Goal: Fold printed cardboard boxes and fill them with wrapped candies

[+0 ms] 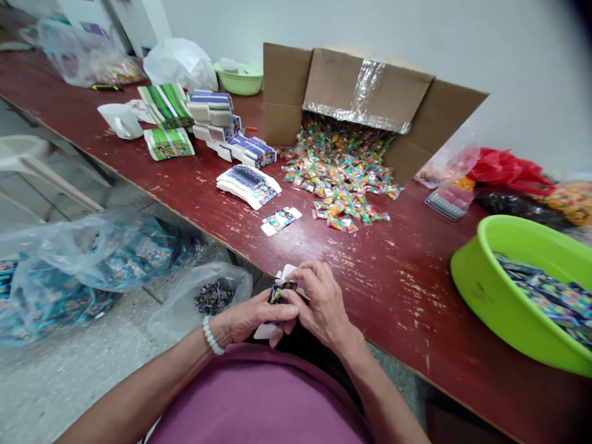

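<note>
Close to my body, at the table's front edge, I hold a small printed carton point(282, 291) with dark artwork and white flaps. My left hand point(252, 317), wearing a pale bead bracelet point(212, 336), grips it from the left and below. From the right, my right hand point(319, 302) closes its fingers around the carton's upper part; anything under those fingers is hidden. Beyond them lies one flat carton point(281, 220), beside a stack of flat cartons point(248, 185). Behind these, wrapped candies point(342, 176) spill from a cardboard box point(365, 86) on its side.
Banded carton bundles point(210, 117) and a white mug point(121, 120) stand at the back left. A green tub point(490, 290) of dark packets sits at the right edge. On the floor at left are clear bags point(115, 246) of packets and a white chair point(28, 154).
</note>
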Tool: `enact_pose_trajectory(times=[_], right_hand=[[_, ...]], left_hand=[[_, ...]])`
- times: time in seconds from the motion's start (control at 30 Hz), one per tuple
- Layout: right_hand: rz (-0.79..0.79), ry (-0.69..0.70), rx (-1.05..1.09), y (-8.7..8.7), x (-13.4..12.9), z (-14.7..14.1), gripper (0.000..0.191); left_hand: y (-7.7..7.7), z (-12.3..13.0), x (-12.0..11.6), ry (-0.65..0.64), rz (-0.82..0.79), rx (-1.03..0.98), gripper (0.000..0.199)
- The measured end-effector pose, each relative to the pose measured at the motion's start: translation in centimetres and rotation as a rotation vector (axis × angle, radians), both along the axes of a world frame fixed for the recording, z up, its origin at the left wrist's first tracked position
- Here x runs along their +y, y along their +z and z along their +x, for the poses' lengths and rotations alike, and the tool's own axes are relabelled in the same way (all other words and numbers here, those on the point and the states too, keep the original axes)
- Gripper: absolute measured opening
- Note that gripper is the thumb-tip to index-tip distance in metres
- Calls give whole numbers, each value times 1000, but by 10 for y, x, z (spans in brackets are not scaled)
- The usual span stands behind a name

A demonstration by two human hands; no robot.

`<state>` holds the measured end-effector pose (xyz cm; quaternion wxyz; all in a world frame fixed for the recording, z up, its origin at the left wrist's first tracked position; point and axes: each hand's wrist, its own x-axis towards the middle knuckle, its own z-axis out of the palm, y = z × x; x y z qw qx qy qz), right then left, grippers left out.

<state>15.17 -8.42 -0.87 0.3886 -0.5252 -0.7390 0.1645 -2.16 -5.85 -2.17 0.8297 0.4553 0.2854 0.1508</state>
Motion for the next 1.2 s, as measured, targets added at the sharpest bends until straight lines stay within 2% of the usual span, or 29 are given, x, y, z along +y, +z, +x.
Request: enact_pose_trajectory(times=[0.2,0.4,0.53,0.67,0.73,0.8,0.87,0.93,1.0,1.07,1.2], right_hand=[[-167,208,150,5,1,7,9],[-442,349,164,9,3,22,17],[-438,416,69,12,2,25,23],[-333,356,-29,11,-3,18,40],[-281,265,57,7,-5,13,37],[-240,91,214,2,-4,8,30],[-273,-29,367,-5,-1,4,27],[-365,-27,477,-11,2,2,19],[-412,-11,552,-15,4,1,26],[-419,-56,604,-17,6,3,33],[-430,-115,668,-20,6,10,35]], left_hand=[[-1,-9,6,-119,48,34,39],[0,-10,7,-146,101,142,46],[-3,-9,10,-173,187,194,44],[-3,-6,13,-92,225,272,40],[0,-5,13,-25,228,313,38],[1,-3,11,48,218,319,38],[2,0,10,90,192,289,39],[2,3,9,94,168,245,41],[2,6,10,102,185,197,40],[4,8,11,100,242,179,39],[10,8,13,77,307,205,39]])
